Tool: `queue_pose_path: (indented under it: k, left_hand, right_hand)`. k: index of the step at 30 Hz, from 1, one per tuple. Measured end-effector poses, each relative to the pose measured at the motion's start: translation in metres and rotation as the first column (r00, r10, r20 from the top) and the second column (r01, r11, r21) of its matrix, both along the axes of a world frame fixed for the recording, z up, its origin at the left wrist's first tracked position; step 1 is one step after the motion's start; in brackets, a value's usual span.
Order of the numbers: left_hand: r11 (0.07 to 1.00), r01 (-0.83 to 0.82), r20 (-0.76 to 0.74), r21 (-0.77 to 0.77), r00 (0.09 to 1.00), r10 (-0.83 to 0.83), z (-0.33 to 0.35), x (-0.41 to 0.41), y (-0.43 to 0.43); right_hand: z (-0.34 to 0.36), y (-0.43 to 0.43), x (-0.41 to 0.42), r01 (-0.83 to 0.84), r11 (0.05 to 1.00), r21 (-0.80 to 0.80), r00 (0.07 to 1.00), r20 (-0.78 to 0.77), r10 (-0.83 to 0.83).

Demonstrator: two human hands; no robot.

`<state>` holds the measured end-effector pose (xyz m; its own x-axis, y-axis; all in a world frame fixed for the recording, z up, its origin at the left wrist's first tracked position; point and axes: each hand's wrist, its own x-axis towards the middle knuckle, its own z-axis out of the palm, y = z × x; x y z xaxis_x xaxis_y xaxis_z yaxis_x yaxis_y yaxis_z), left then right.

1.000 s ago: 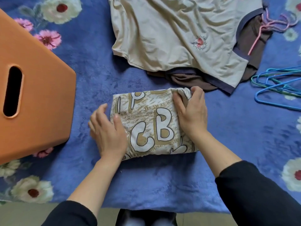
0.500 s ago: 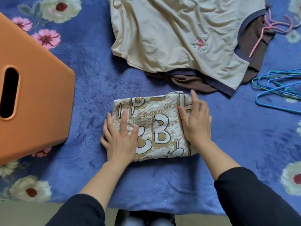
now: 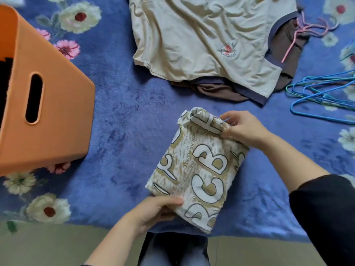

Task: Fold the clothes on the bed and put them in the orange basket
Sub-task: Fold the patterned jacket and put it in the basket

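Here, left hand (image 3: 153,210), right hand (image 3: 244,129) gripping one folded garment (image 3: 199,169)

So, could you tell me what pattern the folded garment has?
The folded garment has big white outlined letters on tan print; head view.

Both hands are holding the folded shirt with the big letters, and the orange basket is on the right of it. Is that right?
Not quite. The head view shows the basket on the left of the folded shirt, not the right. The left hand and the right hand do both hold the shirt.
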<state>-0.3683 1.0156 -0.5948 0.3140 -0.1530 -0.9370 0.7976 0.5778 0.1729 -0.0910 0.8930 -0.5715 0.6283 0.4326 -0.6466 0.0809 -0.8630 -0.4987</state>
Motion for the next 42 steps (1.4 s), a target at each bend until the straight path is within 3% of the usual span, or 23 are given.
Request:
queue_pose_path:
  k: [2,3,4,6,8,9,11,13,15,16,17,18,21,23,27,30,35,38,40,42]
  left_hand:
    - [0.993,0.099,-0.038,0.071,0.995,-0.096,-0.006,-0.008,-0.007]
    - [0.979,0.105,-0.072,0.174,0.993,-0.094,-0.009,-0.009,-0.005]
    - [0.949,0.087,-0.097,0.302,0.994,-0.06,-0.012,-0.008,-0.001]
    - [0.795,0.016,-0.067,0.607,0.997,0.031,-0.013,-0.001,0.011]
    - [0.612,-0.118,0.046,0.782,0.99,0.132,-0.009,0.015,0.023]
    - [0.584,-0.197,0.13,0.787,0.979,0.156,-0.005,0.027,0.027]
    - [0.681,-0.274,0.277,0.679,0.955,0.108,-0.003,0.057,0.029]
    - [0.764,-0.084,0.274,0.64,0.954,-0.125,-0.005,0.084,0.021]
    - [0.659,0.14,0.146,0.739,0.922,-0.359,-0.013,0.101,0.011]
    - [0.594,0.211,0.064,0.776,0.911,-0.407,-0.015,0.104,0.009]
    - [0.592,0.231,0.029,0.772,0.918,-0.397,-0.019,0.106,0.01]
    - [0.657,0.2,0.048,0.727,0.939,-0.339,-0.021,0.106,0.012]
    - [0.927,0.007,0.066,0.375,0.997,-0.034,-0.004,0.095,0.017]
    - [0.981,-0.09,0.08,0.172,0.994,0.078,0.019,0.082,0.015]
    - [0.961,-0.271,0.234,0.051,0.939,0.252,0.083,0.061,0.014]
    - [0.92,-0.392,0.292,0.025,0.883,0.368,0.131,0.044,0.017]
    - [0.842,-0.536,0.409,-0.052,0.758,0.508,0.2,0.018,0.052]
    - [0.762,-0.645,0.516,-0.059,0.634,0.576,0.234,-0.001,0.101]
    - [0.751,-0.659,0.568,-0.035,0.606,0.557,0.25,-0.015,0.142]
    - [0.759,-0.649,0.587,0.048,0.634,0.504,0.262,-0.029,0.187]
  right_hand:
    - [-0.009,-0.005,-0.009,0.021,0.996,-0.092,0.964,0.266,0.004]
    - [-0.012,-0.012,-0.017,0.112,0.992,-0.063,0.938,0.336,-0.085]
    - [-0.013,-0.019,-0.027,0.243,0.97,0.008,0.907,0.352,-0.23]
    - [-0.021,-0.041,-0.049,0.514,0.844,0.152,0.79,0.299,-0.535]
    - [-0.03,-0.059,-0.076,0.713,0.684,0.156,0.669,0.142,-0.729]
    - [-0.033,-0.064,-0.089,0.787,0.598,0.149,0.606,-0.005,-0.796]
    - [-0.037,-0.067,-0.114,0.86,0.49,0.143,0.511,-0.262,-0.819]
    - [-0.041,-0.066,-0.13,0.889,0.438,0.131,0.45,-0.413,-0.792]
    - [-0.039,-0.06,-0.136,0.926,0.365,0.093,0.353,-0.555,-0.753]
    - [-0.035,-0.056,-0.136,0.938,0.338,0.071,0.305,-0.629,-0.715]
    - [-0.031,-0.053,-0.133,0.944,0.325,0.052,0.269,-0.691,-0.671]
    - [-0.023,-0.051,-0.13,0.944,0.33,0.032,0.246,-0.734,-0.633]
    - [0.012,-0.047,-0.118,0.909,0.416,0.013,0.262,-0.794,-0.549]
    - [0.04,-0.046,-0.112,0.869,0.493,0.038,0.322,-0.8,-0.507]
    - [0.112,-0.033,-0.108,0.776,0.618,0.126,0.471,-0.767,-0.435]
    - [0.168,-0.018,-0.112,0.72,0.661,0.212,0.529,-0.783,-0.326]
    - [0.236,0.036,-0.12,0.666,0.662,0.344,0.586,-0.79,-0.179]
    - [0.263,0.085,-0.129,0.657,0.647,0.386,0.59,-0.798,-0.122]
    - [0.271,0.123,-0.136,0.678,0.606,0.416,0.594,-0.795,-0.119]
    - [0.275,0.164,-0.145,0.7,0.593,0.398,0.555,-0.826,-0.101]
